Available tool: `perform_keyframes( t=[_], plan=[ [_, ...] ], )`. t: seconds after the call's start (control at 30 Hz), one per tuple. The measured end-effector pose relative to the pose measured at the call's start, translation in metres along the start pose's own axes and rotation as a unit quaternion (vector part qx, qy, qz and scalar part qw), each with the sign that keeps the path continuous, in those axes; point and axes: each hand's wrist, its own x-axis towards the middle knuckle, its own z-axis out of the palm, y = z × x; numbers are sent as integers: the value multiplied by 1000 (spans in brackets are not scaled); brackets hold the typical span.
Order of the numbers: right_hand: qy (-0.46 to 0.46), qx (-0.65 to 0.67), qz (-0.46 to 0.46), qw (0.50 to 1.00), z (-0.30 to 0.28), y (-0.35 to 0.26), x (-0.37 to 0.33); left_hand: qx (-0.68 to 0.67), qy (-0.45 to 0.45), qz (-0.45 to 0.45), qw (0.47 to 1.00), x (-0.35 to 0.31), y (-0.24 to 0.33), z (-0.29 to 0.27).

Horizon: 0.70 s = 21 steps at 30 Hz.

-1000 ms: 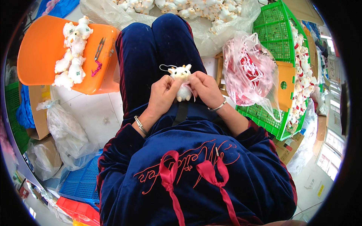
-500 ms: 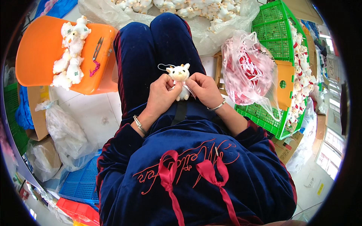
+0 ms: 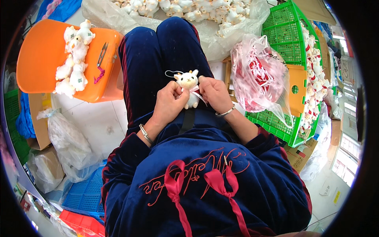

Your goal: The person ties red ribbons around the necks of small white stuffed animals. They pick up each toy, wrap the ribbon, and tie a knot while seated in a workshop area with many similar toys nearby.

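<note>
A small white plush goat [image 3: 187,80] with little orange horns, dark eyes and a hanging loop lies face up above my lap. Around its neck runs a thin pale pink ribbon [image 3: 195,92], one tail trailing down at the right. My left hand [image 3: 167,102] is closed on the toy's left side at the neck, thumb and finger pinched over the ribbon. On the other side my right hand [image 3: 215,94] is closed with its fingertips at the ribbon beside the goat's head; they partly hide what they pinch.
An orange chair [image 3: 39,59] at the left carries several white plush toys [image 3: 75,55] and dark thread snips [image 3: 102,54]. At the right, a clear bag of pink and red ribbons [image 3: 258,75] rests by a green crate [image 3: 282,33]. More plush toys [image 3: 197,14] lie beyond my knees on plastic sheeting.
The goat has tilted slightly and its ribbon now shows more plainly across the neck, with the tail hanging free. My right hand has moved slightly up beside the head.
</note>
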Motion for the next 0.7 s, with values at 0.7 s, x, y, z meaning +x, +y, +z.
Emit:
perform_keyframes(
  t=[0.7],
  plan=[
    [-6, -119, -82, 990, 10, 3, -7, 23, 0, -33, 999, 2, 11, 1]
  ],
)
